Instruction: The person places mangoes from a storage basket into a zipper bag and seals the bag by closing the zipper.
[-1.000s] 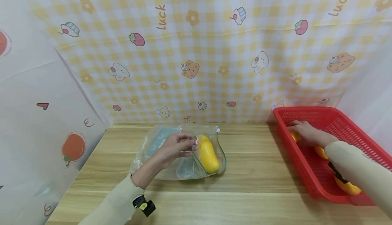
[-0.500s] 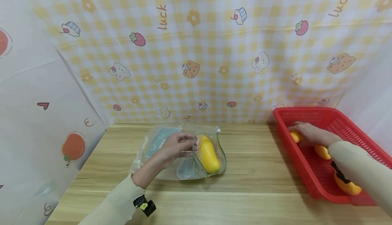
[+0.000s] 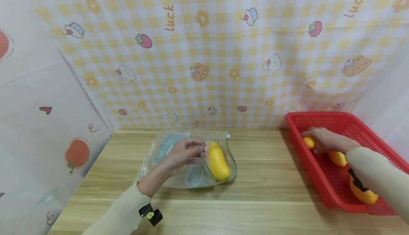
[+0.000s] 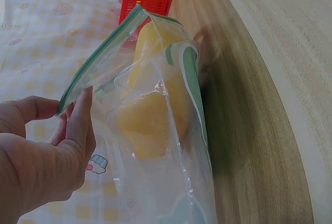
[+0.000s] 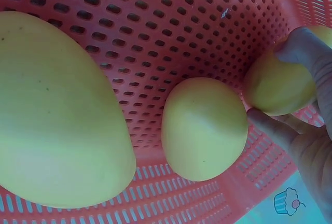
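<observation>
A clear zip bag [image 3: 195, 178] with a green-edged mouth lies on the table, a yellow mango [image 3: 219, 162] inside near the opening. My left hand [image 3: 181, 155] pinches the bag's rim between thumb and fingers, holding the mouth apart; the green zip strip [image 4: 96, 53] runs up from those fingertips in the left wrist view. Over at the right, my right hand [image 3: 326, 141] reaches into the red basket [image 3: 316, 178] and grips another mango [image 5: 280, 81], thumb on one side and fingers on the other. Part of this fruit is hidden by the hand.
Two more mangoes, a smaller-looking one [image 5: 205, 130] and a nearer one [image 5: 52, 115], lie in the basket beside the right hand. The basket's perforated walls rise around them. Behind the wooden table [image 3: 262, 185] hangs a yellow checked cloth [image 3: 223, 43].
My right hand has shifted slightly to the right inside the basket, and more of the mango at its fingers shows. The left hand and bag stay as they were.
</observation>
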A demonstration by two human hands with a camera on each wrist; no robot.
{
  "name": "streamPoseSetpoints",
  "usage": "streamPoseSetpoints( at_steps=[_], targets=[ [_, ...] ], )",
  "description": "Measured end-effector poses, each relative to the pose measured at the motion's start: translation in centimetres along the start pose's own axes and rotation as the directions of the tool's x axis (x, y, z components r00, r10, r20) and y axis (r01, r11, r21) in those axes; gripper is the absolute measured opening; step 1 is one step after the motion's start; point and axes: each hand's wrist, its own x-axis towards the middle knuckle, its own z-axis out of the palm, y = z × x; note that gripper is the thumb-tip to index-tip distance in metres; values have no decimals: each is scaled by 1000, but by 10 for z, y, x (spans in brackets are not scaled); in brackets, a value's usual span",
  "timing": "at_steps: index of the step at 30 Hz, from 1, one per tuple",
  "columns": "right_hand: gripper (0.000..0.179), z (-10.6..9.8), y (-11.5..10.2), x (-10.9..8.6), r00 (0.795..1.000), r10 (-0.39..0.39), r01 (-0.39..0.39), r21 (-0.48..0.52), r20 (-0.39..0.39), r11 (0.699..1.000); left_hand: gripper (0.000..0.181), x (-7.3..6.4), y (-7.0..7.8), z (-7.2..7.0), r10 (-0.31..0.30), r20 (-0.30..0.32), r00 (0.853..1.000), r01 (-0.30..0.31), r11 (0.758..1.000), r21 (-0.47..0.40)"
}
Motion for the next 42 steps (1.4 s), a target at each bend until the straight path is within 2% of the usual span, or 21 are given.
streamPoseSetpoints(
  at_steps=[16, 26, 35, 42],
  targets=[
    [56, -9, -2, -8, 998, -37, 39, 49, -41, 998, 36, 0, 0, 0, 4, 3, 1000, -4, 1000, 13],
    [58, -18, -5, -12, 998, 33, -30, 53, -54, 998, 36, 0, -1, -1, 6, 5, 1000, -6, 1000, 5],
    [59, -26, -4, -14, 996, 80, -78, 75, -27, 994, 38, 0, -1, -1, 9, 7, 1000, -9, 1000, -7],
    [60, -33, -3, -20, 993, 88, -83, 71, -77, 994, 37, 1, -1, -2, 8, 16, 1000, -8, 1000, -13]
  ],
)
